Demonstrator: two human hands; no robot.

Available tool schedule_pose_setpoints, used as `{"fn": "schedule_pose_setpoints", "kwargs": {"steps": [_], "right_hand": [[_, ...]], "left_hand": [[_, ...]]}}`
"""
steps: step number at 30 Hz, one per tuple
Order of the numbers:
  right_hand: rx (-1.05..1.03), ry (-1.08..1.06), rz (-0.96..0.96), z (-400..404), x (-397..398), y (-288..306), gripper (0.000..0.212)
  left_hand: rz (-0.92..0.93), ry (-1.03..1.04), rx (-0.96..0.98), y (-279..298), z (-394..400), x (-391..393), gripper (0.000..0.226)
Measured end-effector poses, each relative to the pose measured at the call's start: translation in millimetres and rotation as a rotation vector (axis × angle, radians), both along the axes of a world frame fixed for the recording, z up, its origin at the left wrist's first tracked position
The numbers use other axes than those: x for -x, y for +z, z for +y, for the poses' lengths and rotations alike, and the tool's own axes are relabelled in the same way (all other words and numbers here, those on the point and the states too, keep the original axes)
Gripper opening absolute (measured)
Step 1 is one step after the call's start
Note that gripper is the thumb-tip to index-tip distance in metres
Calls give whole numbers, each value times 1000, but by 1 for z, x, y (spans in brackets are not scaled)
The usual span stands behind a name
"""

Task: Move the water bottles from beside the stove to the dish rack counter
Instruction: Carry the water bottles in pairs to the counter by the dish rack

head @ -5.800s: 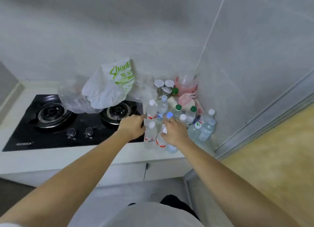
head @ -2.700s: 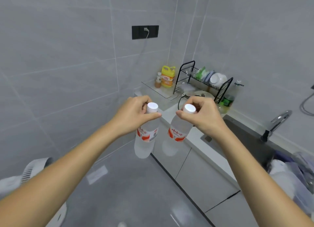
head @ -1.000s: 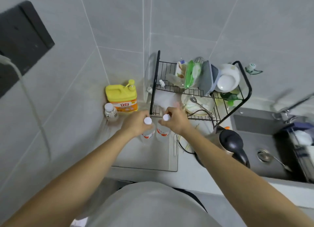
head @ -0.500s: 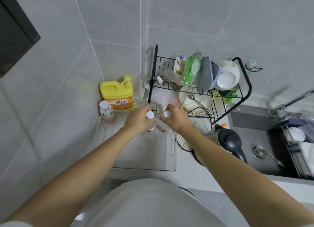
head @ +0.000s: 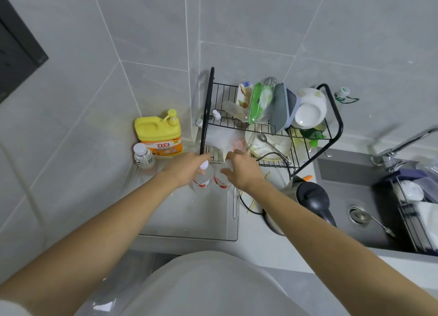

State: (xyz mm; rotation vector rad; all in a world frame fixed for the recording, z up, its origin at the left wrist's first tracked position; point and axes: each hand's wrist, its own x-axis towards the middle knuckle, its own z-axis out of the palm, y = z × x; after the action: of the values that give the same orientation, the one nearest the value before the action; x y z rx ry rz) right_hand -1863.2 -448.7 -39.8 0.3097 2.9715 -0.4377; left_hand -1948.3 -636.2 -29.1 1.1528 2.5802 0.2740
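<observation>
Two bottles [head: 211,182] (upright) under hands [head: 213,168]

- Bottles [head: 201,182]: clear, white caps, red-and-white labels.
- Jug [head: 158,133]: yellow, with an orange, white and red label.
- Rack [head: 333,126]: black wire.
- Bowl [head: 308,108]: white, faint green leaf print.
- Kettle [head: 312,197]: black lid and handle.
- Wall tiles [head: 237,19]: pale grey, white grout.
- Tabletop [head: 253,242]: white.
- Sink [head: 343,173]: dark grey.
</observation>
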Motion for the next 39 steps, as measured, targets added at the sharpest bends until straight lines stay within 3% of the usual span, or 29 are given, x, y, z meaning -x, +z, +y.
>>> {"fn": "schedule_pose_setpoints", "kwargs": {"steps": [15,29,36,39], "right_hand": [[14,94,-41,13,4,3,37],[72,69,-33,13,5,-5,40],[70,84,-113,15,3,-4,61],[40,98,-110,15,-1,-7,66]], "left_hand": [[50,53,-5,-3,6,-5,28],[9,110,-173,-24,11,-6,32],[13,112,-127,-25,16,-3,31],[-6,100,-74,-24,15,-2,50]]}}
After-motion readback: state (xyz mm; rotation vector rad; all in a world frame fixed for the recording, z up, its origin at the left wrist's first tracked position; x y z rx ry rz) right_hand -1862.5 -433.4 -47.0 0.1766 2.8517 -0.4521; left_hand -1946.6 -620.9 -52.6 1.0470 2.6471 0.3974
